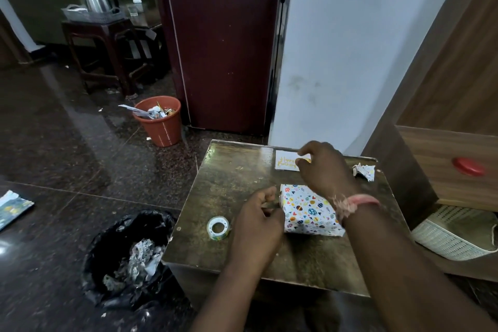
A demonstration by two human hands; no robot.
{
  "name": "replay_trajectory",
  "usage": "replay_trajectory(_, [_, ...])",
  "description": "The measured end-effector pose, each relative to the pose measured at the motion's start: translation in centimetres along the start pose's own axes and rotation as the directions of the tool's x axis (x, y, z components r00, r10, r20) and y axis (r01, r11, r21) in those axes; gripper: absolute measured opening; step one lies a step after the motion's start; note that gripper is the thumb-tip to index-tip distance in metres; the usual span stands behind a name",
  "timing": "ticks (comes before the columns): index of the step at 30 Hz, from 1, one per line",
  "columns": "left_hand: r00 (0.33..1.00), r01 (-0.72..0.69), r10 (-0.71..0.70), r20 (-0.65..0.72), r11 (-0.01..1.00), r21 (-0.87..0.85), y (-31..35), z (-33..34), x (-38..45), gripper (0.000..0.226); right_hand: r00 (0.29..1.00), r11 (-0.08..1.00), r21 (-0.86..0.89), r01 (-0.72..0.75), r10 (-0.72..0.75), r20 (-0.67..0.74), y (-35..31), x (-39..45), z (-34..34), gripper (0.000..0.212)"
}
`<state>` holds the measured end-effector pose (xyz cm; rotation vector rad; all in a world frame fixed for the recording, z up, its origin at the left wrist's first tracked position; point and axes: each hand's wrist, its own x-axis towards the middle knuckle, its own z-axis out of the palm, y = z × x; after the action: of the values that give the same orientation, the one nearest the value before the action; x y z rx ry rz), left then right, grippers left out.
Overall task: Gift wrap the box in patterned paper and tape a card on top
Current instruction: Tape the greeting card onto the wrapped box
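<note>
Your right hand (322, 167) pinches the card's (286, 160) right edge at the far side of the table (231, 186); your left hand (260, 219), fingers curled, steadies the wrapped box (310, 210) at mid-table. The card probably bends easily: hold it by its edges.

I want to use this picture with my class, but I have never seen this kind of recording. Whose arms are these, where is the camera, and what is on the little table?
There is no machine here: a person wears a camera on the head, looking forward and down, so the arms reaching in are their own. There is just this one view.

On the small brown table sits a box already wrapped in patterned paper. The left hand rests against its left end, fingers curled; whether it pinches anything is hard to tell. The right hand reaches to the far edge and pinches a white birthday card. A roll of tape lies to the left of the box, and a crumpled paper scrap near the far right corner.
</note>
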<state>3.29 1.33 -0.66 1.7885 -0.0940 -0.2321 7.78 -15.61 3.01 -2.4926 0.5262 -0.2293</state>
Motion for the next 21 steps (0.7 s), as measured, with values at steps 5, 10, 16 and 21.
replay_trajectory(5, [0.999,0.014,-0.014,-0.031,1.000,-0.015,-0.1,-0.3,0.2,0.038,0.941,0.949,-0.285,0.134,-0.032,0.337,0.6,4.8,1.2,0.049])
replay_trajectory(10, [0.999,0.013,-0.013,-0.033,1.000,-0.004,-0.1,-0.4,0.5,0.034,0.934,0.964,-0.266,0.016,0.081,0.349,1.4,5.9,2.0,0.067])
replay_trajectory(16, [1.000,0.024,-0.024,0.007,1.000,0.005,-0.2,-0.5,0.3,0.030,0.944,0.921,-0.380,0.087,0.046,0.328,2.2,5.8,1.2,0.050])
replay_trajectory(21, [0.999,0.017,-0.016,0.032,1.000,-0.027,0.0,0.0,0.2,0.027,0.941,0.909,-0.395,0.131,0.012,0.339,1.8,6.1,1.5,0.028])
